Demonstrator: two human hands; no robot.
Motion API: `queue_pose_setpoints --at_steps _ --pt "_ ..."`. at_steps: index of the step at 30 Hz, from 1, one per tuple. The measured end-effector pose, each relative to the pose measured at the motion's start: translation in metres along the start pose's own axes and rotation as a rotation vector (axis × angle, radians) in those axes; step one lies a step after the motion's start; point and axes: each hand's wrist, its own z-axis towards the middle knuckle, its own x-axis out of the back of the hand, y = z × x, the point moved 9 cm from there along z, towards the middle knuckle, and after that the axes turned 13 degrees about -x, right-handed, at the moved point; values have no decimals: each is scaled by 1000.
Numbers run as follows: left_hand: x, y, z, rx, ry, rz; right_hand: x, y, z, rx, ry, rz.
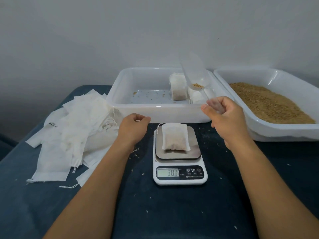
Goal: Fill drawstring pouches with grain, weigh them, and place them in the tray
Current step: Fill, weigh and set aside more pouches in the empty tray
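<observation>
Above the tray [120,107] | right hand [226,118] grip pinches scoop [195,78], few grains left | left hand [133,125] loosely curled, holding nothing I can see | filled pouch [175,137] on scale [179,175] reads 30.0, looks ready for tray | couple pouches already in, empties piled left

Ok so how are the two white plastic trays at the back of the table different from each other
The middle tray holds a few filled pouches and some stray grains on a mostly bare floor; the right tray holds a loose bed of grain and no pouches. The middle tray sits square to the camera, while the right tray runs off the frame's right edge. Both are white, shallow, rectangular plastic trays, set side by side.
</observation>
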Motion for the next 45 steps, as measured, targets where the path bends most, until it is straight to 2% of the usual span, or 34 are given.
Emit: queue_pose_setpoints --at_steps 14,19,25,28,34,42,45 --pt "-8 7 -5 -45 -70 10 9 -6 -2 19 68 -104" --pt "-12 14 -8 -96 -114 38 45 -29 4 113 274 -356" --pt "-20 21 -14 -144 -208 127 97 -33 33 -39 402 -655" --pt "-20 25 -15 -179 -211 207 116 -24 49 -187 358 -857" --pt "-23 30 -20 -212 -245 293 114 5 70 -402 147 -1179" --pt "-30 32 -21 -229 -295 203 106 15 77 -448 41 -1252" --pt "-30 35 -22 -248 -274 126 107 10 74 -440 71 -1246"
